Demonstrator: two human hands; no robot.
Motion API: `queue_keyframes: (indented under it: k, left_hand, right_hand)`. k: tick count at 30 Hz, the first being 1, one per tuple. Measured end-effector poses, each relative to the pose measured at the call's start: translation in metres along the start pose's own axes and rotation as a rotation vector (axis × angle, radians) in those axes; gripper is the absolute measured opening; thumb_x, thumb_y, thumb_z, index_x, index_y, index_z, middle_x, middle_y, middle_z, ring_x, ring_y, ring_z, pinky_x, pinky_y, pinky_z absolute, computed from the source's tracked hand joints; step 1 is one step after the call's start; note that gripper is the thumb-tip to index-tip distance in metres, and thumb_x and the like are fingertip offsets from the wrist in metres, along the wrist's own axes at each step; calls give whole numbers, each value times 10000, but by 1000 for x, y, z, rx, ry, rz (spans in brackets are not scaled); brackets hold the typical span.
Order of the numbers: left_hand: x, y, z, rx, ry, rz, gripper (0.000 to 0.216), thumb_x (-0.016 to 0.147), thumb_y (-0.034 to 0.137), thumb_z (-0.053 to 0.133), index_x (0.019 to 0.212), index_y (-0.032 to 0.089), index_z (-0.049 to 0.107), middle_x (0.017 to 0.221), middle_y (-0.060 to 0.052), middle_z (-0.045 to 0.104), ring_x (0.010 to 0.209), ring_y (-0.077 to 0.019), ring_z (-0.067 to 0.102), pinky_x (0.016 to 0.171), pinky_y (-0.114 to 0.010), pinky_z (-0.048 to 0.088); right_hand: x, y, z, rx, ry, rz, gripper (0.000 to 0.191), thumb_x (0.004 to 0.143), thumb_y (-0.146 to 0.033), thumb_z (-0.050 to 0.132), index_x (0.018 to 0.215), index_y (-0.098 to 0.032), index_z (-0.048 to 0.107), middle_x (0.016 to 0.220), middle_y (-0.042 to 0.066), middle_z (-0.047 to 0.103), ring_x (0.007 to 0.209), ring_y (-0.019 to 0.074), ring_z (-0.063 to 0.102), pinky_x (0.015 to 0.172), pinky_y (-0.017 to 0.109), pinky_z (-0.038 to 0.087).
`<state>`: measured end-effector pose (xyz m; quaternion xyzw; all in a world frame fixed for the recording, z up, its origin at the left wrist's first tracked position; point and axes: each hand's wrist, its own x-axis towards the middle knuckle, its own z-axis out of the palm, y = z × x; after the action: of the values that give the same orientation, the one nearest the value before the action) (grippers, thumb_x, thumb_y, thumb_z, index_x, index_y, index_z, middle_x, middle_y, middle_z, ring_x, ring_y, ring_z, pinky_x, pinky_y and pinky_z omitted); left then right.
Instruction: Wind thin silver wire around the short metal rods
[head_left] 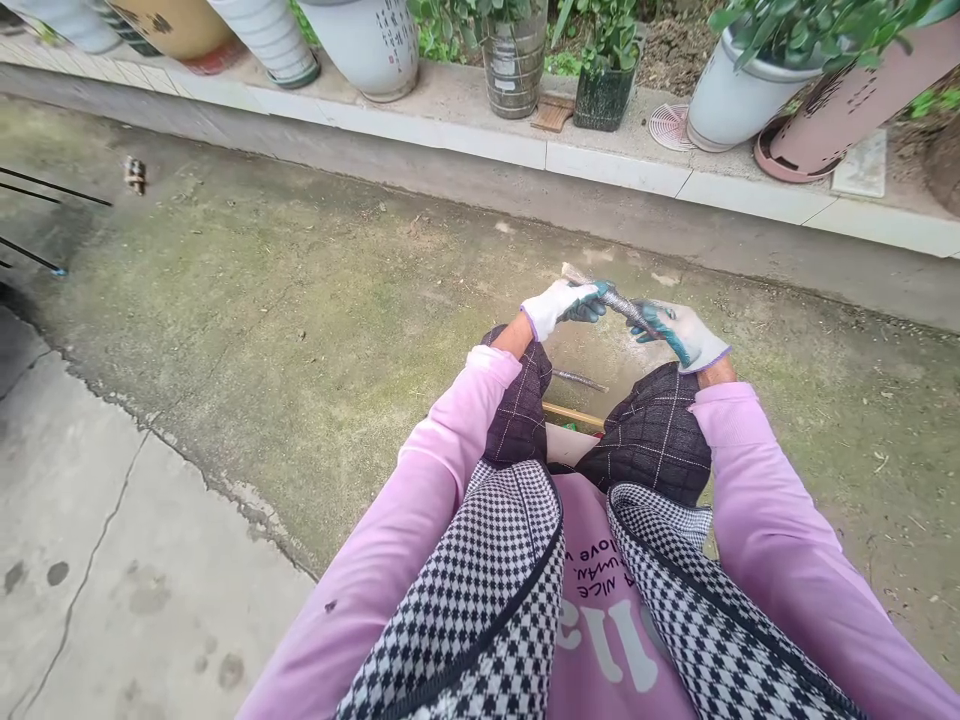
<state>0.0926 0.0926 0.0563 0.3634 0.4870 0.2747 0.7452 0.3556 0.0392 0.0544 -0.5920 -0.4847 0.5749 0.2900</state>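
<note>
My left hand (568,302), in a white glove with a blue-green palm, is closed around the upper part of a silvery, stick-like thing (624,304). A pale end of it sticks out beyond my fingers, up and to the left. My right hand (681,332), in a matching glove, grips the lower end, which its fingers partly hide. The thing is held slanting above the ground, beyond my knees; its exact kind cannot be made out. Below, between my knees, a similar silvery strip (581,380) lies near a thin yellowish stick (574,412).
A low tiled ledge (480,138) runs across the back, bearing several flowerpots such as a white pot (367,50) and a pink pot (847,100). Mossy concrete (300,320) surrounds me. Thin black rods (56,187) and a small bundle (135,176) are at the left.
</note>
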Motion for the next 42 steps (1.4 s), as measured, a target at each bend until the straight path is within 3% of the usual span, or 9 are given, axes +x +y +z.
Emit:
queue_keyframes:
  k: [4,10,14,17,23,28,32,35,42]
  left_hand:
    - [2,-2,0,10,-7,2,184,1171,162,906,1318,64,855,847,-72,888,674,-111,777,903,-254,707]
    - [-18,2,-8,17,-265,-42,291,1052,114,866,1332,39,892,938,-143,912,811,-209,848,979,-337,714]
    - [-22,1,-15,33,-385,-75,313,996,102,853,1300,58,912,974,-148,925,844,-232,863,979,-352,712]
    - [-11,-1,-18,-24,-305,-35,281,1035,119,852,1307,72,904,949,-123,918,791,-185,853,919,-303,692]
    - [9,-8,-16,4,-182,-20,270,1032,173,973,1281,93,904,927,-102,927,733,-147,821,913,-289,689]
    - [11,-13,-5,2,-34,-38,189,1135,185,940,1281,91,866,978,-105,937,792,-141,841,1003,-291,700]
    - [10,-10,-1,-44,-62,-55,137,1263,234,793,1345,140,849,997,-82,936,836,-144,874,1030,-282,697]
    - [8,-6,-4,-76,-60,-55,218,1243,309,854,1380,139,843,1017,-93,937,841,-158,878,1038,-295,703]
    - [8,-7,-2,-28,-37,-43,301,1210,391,906,1367,145,833,1081,-115,944,839,-142,846,1020,-281,690]
  right_hand:
    - [0,4,-5,-56,73,-44,592,1009,-780,1008,1155,-212,919,1076,130,931,1006,266,883,810,303,741]
    - [-7,7,-4,52,-222,51,737,970,-950,951,1045,-223,861,972,158,919,876,297,878,821,396,777]
    - [-2,5,-14,166,-42,-17,769,1004,-1006,855,1140,-249,834,1016,130,896,908,275,863,816,377,761]
    - [-2,4,-15,187,51,-32,695,985,-908,950,1155,-243,836,992,119,876,890,268,856,780,361,740]
    - [-6,0,6,-43,-161,99,557,817,-583,1171,1063,-209,839,952,112,885,808,225,808,731,321,691]
    - [-2,-5,11,-54,-155,84,436,878,-483,1122,1038,-217,816,859,54,820,648,142,635,579,264,592]
    - [-1,-4,14,-41,-144,55,477,890,-496,1098,1140,-227,794,813,10,767,613,137,586,524,258,576]
    - [1,-4,18,-101,-77,30,516,847,-375,1093,1248,-234,801,843,-24,764,647,139,624,558,241,576]
    - [4,-4,26,-392,-1,59,200,938,-246,914,1103,-248,800,729,-30,699,625,157,624,583,251,519]
